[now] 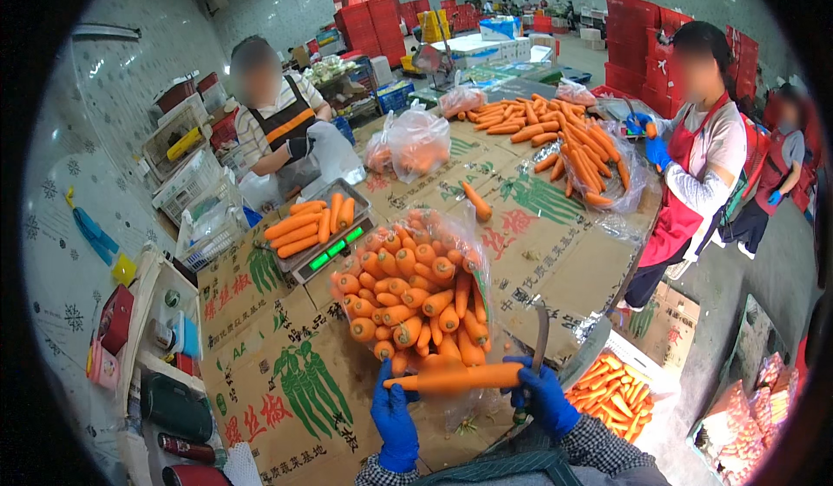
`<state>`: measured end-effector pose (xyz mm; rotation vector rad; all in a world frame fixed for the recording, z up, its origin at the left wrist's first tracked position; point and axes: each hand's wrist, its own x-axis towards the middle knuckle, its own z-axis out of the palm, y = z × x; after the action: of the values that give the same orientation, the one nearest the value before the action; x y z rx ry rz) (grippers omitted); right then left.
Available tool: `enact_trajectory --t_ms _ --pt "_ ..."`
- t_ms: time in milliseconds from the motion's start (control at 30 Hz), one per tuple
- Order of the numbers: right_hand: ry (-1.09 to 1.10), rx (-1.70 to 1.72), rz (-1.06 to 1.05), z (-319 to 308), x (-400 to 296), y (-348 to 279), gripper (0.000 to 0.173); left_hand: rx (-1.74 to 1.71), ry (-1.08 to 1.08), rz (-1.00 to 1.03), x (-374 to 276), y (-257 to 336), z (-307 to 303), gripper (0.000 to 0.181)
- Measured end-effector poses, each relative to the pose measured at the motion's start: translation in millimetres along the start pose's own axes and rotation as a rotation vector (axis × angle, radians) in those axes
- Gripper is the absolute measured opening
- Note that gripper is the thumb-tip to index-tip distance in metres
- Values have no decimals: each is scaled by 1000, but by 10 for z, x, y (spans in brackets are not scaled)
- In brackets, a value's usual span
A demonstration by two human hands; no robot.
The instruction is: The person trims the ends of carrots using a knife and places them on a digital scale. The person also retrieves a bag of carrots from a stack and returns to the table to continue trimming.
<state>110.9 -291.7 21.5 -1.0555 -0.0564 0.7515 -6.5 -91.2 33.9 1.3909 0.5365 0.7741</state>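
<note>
A single large carrot (488, 376) lies level between my two blue-gloved hands, its middle blurred. Its thin end rests in the fingers of my left hand (396, 424). My right hand (548, 400) touches the thick end and also grips a knife with a curved blade (541, 336), which points up. The knife's dark handle (519, 414) shows below the fingers. Just beyond the held carrot, a clear plastic bag (483, 245) lies spread around a heap of carrots (397, 271), most with their stem ends towards me.
Carrots lie on a digital scale (325, 258) on the cardboard-covered table (280, 447). Across it, one person (280, 115) handles a plastic bag; another (699, 134) holds a carrot near a second pile (573, 134). A white crate (660, 382) of carrots stands low at my right.
</note>
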Motion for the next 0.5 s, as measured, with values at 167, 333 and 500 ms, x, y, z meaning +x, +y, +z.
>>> enact_trajectory --t_ms 167,333,500 --pt "-85 -29 157 18 -48 117 47 26 210 84 55 43 13 42" --pt "-113 31 235 -18 5 259 47 -9 288 52 72 -28 -101 30" --pt "-94 -17 218 26 15 266 46 184 250 163 35 5 -199 33"
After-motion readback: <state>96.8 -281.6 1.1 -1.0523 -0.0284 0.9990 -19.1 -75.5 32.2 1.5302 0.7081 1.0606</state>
